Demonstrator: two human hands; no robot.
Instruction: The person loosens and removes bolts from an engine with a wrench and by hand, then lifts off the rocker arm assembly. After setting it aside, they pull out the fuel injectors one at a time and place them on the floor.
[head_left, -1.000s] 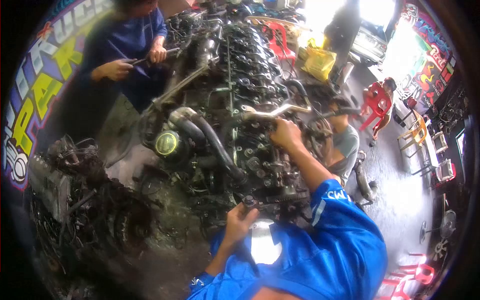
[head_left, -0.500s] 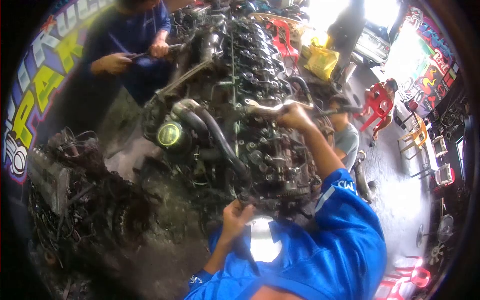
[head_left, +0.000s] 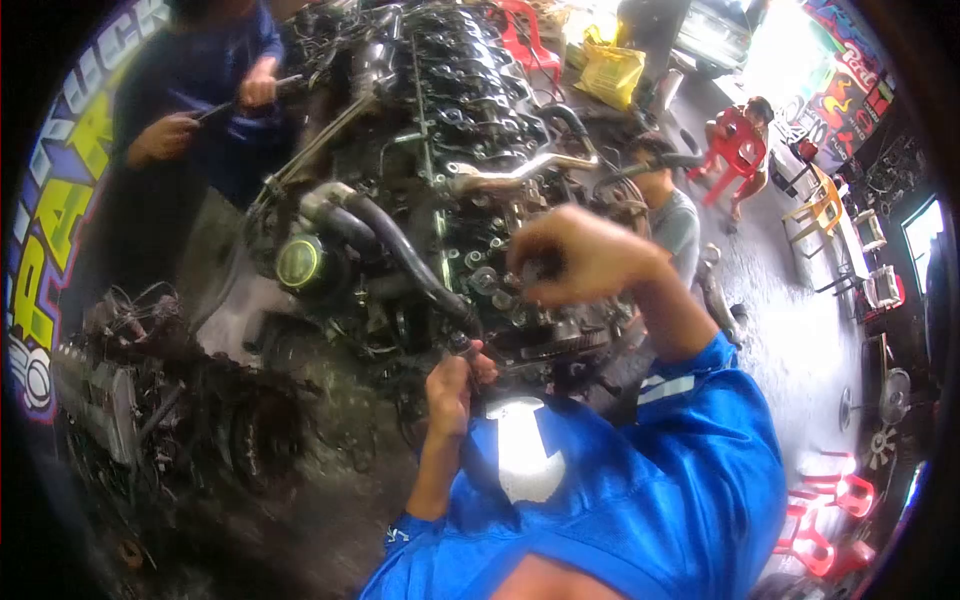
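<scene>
A large engine (head_left: 500,240) fills the middle of the view, with a row of valve gear along its top. My left hand (head_left: 450,388) is closed around the lower end of a thick black hose (head_left: 415,262) at the engine's near end. My right hand (head_left: 590,258) hovers above the engine, smeared by motion. Its fingers look curled around a dark gap, and I cannot make out anything in them. Beyond it, a bent metal pipe (head_left: 525,172) lies across the engine top. A round cap with a yellow-green ring (head_left: 299,262) sits left of the hose.
At upper left a person in dark blue (head_left: 200,80) holds a long metal tool (head_left: 225,106). Another person in grey (head_left: 676,218) is close behind the engine's right side. Engine parts (head_left: 110,400) lie at lower left. Red chairs (head_left: 735,158) stand on the floor at right.
My right hand has left the bent metal pipe and come nearer to me. My left hand remains at the hose end. The view has shifted, so the engine appears further left and higher.
</scene>
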